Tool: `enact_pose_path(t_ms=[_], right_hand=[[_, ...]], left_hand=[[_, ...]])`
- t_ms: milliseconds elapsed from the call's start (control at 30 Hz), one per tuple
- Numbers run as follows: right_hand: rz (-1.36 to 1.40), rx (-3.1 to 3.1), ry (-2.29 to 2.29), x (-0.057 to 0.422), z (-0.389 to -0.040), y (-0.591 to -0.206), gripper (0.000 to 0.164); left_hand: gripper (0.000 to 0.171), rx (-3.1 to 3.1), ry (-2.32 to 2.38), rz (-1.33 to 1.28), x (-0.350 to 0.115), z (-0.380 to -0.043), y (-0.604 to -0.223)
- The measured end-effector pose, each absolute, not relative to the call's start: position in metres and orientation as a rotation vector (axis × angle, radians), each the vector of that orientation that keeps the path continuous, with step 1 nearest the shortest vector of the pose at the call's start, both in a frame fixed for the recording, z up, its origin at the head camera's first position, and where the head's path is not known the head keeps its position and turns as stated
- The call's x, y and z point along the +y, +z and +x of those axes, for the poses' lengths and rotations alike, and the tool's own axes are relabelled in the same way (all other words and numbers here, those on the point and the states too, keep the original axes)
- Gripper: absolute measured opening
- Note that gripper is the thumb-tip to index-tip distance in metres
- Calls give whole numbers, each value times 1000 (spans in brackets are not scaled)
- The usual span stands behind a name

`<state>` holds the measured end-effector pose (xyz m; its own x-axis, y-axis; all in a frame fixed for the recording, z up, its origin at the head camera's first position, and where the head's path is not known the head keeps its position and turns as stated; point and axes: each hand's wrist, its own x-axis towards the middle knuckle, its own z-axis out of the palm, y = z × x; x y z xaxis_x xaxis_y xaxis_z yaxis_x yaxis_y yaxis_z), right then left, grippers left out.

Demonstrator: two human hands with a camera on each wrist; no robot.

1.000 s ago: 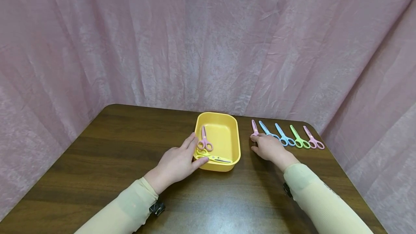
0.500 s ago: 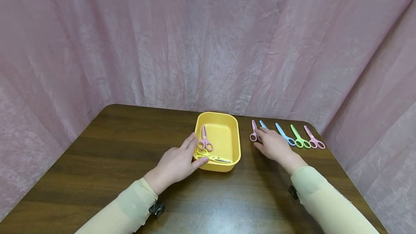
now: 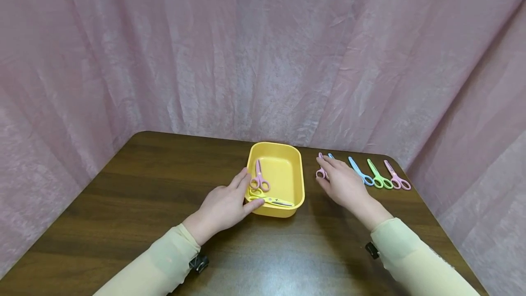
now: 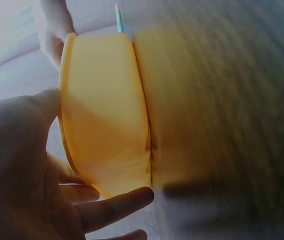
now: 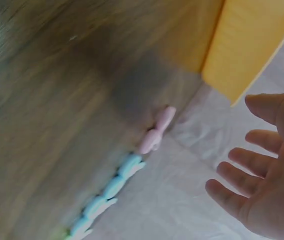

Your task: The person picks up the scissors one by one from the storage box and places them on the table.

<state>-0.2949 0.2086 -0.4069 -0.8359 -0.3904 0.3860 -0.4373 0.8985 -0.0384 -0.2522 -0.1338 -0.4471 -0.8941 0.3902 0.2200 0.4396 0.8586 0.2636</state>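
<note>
A yellow plastic tray (image 3: 300, 163) stands on the table with pink scissors (image 3: 258, 175) and yellow scissors (image 3: 269, 199) inside. My left hand (image 3: 219, 209) rests at its left near corner, thumb over the rim; in the left wrist view its fingers lie extended along the outer wall. Right of the tray, my right hand (image 3: 347, 184) hovers with loosely straight fingers over a row of scissors, holding nothing. Under or behind it are pink scissors (image 3: 320, 155) and blue scissors (image 3: 330, 155), both partly hidden. Another blue pair (image 3: 355, 165), a green pair (image 3: 374, 169) and a pink pair (image 3: 391, 171) lie farther right.
The dark wooden table (image 3: 144, 186) ends just beyond the tray and the scissors row. A pink velvet curtain (image 3: 263, 58) hangs behind it and along the sides.
My right hand drew back from the leftmost pink scissors, whose handle now shows, and shifted right, covering most of the left blue pair. It has lifted slightly. My left hand and the tray stayed put.
</note>
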Motion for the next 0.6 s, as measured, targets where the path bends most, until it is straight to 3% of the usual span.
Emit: enact_pose_path(t_ms=[600], right_hand=[[943, -2585, 164, 156, -274, -404, 56]], left_hand=[[87, -2848, -474, -643, -132, -249, -450]])
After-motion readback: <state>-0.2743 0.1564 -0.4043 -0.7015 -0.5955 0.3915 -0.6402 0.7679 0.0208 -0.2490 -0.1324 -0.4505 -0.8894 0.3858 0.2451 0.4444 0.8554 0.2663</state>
